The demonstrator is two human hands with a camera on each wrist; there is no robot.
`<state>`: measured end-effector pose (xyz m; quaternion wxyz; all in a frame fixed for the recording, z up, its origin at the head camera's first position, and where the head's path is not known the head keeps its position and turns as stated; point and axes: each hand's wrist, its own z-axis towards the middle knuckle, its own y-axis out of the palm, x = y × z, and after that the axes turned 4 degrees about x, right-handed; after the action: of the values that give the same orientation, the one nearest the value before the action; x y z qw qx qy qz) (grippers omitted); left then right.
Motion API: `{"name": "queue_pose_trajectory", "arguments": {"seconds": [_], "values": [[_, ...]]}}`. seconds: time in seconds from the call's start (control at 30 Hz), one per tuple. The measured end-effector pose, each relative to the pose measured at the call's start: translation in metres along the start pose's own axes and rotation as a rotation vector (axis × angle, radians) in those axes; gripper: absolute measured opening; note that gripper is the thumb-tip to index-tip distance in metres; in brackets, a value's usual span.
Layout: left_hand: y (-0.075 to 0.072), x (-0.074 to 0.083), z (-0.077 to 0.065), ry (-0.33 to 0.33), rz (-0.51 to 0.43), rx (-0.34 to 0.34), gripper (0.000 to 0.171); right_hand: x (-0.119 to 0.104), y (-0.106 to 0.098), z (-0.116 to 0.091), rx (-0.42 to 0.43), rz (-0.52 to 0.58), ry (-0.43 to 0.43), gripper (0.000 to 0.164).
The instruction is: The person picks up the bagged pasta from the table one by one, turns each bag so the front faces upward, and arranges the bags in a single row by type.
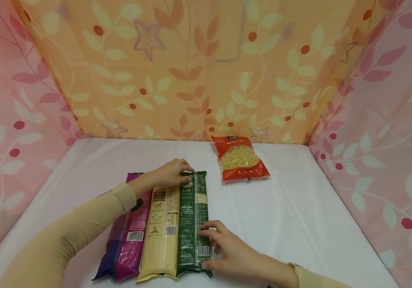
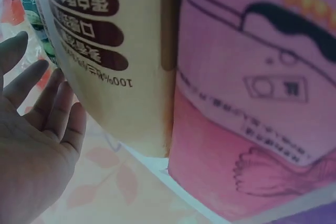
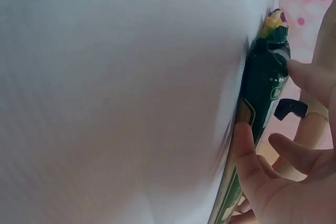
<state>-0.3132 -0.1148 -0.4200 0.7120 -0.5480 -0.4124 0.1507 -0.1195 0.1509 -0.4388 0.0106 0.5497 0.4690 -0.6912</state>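
Four long packets lie side by side on the white table [image 1: 299, 208]: purple [image 1: 110, 250], magenta [image 1: 135, 228], cream [image 1: 162, 232] and green [image 1: 191, 212]. My left hand [image 1: 183, 171] rests with straight fingers on the far ends of the cream and green packets. My right hand [image 1: 214, 246] touches the green packet's near right edge with spread fingers, thumb at the lower corner. The left wrist view shows the left hand [image 2: 37, 129] open beside the cream packet [image 2: 105, 51] and the magenta packet [image 2: 252, 103]. The right wrist view shows the right hand [image 3: 283, 182] against the green packet [image 3: 265, 77].
A red bag of short pasta [image 1: 240, 160] lies at the back of the table, right of the row. Leaf-patterned cloth walls, orange [image 1: 206, 68] behind and pink [image 1: 382, 132] at both sides, close in the table.
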Motion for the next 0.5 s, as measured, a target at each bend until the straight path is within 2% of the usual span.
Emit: {"name": "queue_pose_trajectory", "arguments": {"seconds": [0.23, 0.33, 0.5], "values": [[0.005, -0.005, 0.003, -0.008, 0.021, -0.026, 0.045, 0.000, 0.003, 0.001, -0.001, -0.026, 0.019, 0.064], [0.007, -0.006, 0.006, -0.033, -0.030, -0.043, 0.046, 0.001, 0.005, 0.001, 0.016, 0.005, 0.010, 0.063], [0.009, -0.008, 0.011, -0.095, -0.157, -0.067, 0.046, 0.002, 0.007, 0.001, 0.039, 0.120, 0.004, 0.061]]}}
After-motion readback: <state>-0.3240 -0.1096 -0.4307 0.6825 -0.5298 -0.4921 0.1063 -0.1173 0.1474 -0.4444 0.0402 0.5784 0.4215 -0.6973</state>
